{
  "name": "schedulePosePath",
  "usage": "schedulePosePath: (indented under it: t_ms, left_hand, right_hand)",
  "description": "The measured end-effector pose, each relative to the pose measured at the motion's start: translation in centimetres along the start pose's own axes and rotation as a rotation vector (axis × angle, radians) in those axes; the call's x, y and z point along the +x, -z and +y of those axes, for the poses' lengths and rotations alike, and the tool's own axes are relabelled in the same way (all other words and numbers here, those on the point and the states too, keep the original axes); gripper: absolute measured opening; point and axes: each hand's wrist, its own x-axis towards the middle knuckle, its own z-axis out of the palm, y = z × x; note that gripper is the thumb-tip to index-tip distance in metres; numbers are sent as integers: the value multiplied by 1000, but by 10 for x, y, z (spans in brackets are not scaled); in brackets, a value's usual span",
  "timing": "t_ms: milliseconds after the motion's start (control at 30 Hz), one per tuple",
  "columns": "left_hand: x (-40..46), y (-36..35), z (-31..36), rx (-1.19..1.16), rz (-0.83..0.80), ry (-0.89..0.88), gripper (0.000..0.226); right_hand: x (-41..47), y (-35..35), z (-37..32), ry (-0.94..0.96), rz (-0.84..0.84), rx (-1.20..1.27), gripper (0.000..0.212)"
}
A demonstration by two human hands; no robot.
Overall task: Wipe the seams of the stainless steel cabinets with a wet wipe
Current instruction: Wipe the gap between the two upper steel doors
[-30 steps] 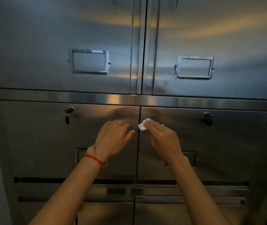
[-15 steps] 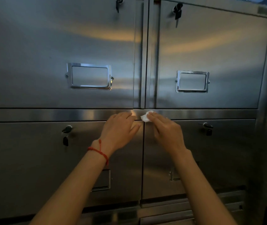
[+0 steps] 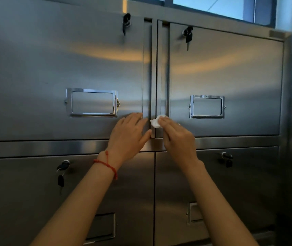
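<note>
In the head view, the right hand (image 3: 177,137) pressed a small white wet wipe (image 3: 155,123) under its fingertips against the vertical seam (image 3: 154,77) between the two upper doors, low on that seam, just above the horizontal rail (image 3: 53,145). The left hand (image 3: 129,135) lay flat with straight, relaxed fingers on the upper left door (image 3: 53,68), its thumb at the door's edge beside the wipe. The seam ran bare above the wipe to the cabinet top. Four doors showed, four locks with keys, four label frames, and one red string bracelet (image 3: 107,165).
</note>
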Motion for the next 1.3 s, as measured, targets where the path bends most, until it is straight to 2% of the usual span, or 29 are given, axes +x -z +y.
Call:
schedulePosePath:
  t_ms: [533,800,1300]
  left_hand:
    - [36,-6,-24,149,259,13,61]
    - [44,-20,-38,200,266,15,62]
    - [71,-18,-45,300,308,-7,63]
  right_hand:
    - [42,-50,16,28,287,37,31]
    - [41,-71,21,57,234,54,33]
    - [70,-76,24,67,332,38,26]
